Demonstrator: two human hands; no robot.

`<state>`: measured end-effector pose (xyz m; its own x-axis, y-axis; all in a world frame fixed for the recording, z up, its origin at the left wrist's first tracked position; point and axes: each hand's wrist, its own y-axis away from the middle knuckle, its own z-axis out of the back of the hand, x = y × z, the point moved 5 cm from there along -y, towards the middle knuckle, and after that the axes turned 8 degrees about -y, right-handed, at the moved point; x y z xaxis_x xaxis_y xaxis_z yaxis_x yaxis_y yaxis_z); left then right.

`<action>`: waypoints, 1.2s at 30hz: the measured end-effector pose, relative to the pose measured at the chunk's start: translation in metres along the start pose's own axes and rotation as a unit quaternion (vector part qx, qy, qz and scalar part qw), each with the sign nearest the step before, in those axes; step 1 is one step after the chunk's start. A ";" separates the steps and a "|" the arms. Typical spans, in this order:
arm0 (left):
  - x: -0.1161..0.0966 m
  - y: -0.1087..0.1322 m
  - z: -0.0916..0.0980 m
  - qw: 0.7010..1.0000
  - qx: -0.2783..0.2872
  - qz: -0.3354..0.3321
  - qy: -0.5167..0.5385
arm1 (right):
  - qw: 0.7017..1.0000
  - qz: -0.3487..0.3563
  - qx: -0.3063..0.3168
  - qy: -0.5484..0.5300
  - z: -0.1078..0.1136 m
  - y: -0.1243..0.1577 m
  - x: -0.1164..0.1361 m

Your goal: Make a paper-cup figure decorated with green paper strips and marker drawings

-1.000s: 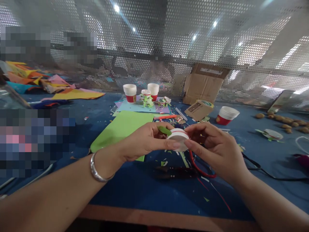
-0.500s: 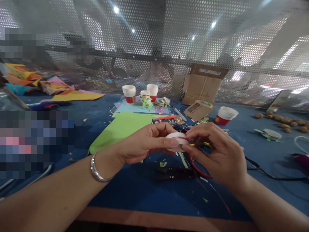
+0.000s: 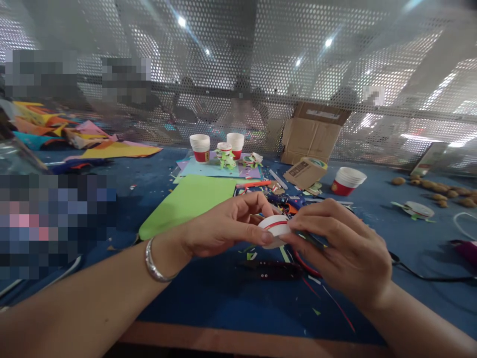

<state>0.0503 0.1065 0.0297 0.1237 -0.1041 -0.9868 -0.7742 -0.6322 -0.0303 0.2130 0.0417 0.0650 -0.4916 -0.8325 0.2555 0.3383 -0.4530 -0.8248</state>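
Between my hands is a short white paper cup piece (image 3: 276,224) with a red stripe round it, held above the table. My left hand (image 3: 233,223) grips its left side, thumb in front and fingers behind. On the right rim, my right hand (image 3: 337,243) pinches it with thumb and fingertips; the exact fingertip contact is partly hidden. Below the hands lies a dark flat tool (image 3: 270,270), its kind unclear. Green sheet (image 3: 190,201) lies left of the piece, and small paper scraps (image 3: 251,256) are scattered underneath.
Stacked paper cups (image 3: 200,148) stand behind small green-and-white paper figures (image 3: 225,156). Another cup stack (image 3: 348,181) is at right, near a cardboard piece (image 3: 305,174). A cardboard box (image 3: 313,132) leans on the perforated metal panel. A black cable (image 3: 428,278) crosses the right side.
The cup piece and both hands have shifted slightly lower in view, and the piece is tilted a little differently. My right hand has moved slightly rightward. Both hands keep their hold.
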 end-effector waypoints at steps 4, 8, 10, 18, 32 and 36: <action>-0.001 0.000 -0.003 1.000 0.005 -0.003 0.014 | 1.000 0.014 0.003 0.026 0.001 0.002 0.005; 0.000 0.000 -0.004 1.000 0.004 -0.005 0.015 | 0.999 0.009 0.001 0.049 0.001 0.005 0.006; 0.002 -0.001 -0.003 1.000 -0.003 -0.003 0.016 | 0.999 0.010 0.009 0.046 0.001 0.005 0.005; 0.012 -0.005 -0.004 0.998 -0.052 0.016 0.022 | 0.998 0.016 0.038 0.036 -0.002 0.004 -0.001; 0.011 -0.005 -0.007 0.998 -0.068 0.000 -0.007 | 0.997 -0.066 0.012 -0.030 -0.010 0.004 -0.014; 0.005 -0.001 -0.007 0.997 -0.063 -0.019 -0.049 | 0.994 -0.101 0.001 -0.032 -0.007 0.005 -0.023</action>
<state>0.0567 0.1013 0.0257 0.0847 -0.0073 -0.9964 -0.6852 -0.7264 -0.0529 0.2205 0.0607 0.0519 -0.4971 -0.7427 0.4487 0.2386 -0.6141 -0.7523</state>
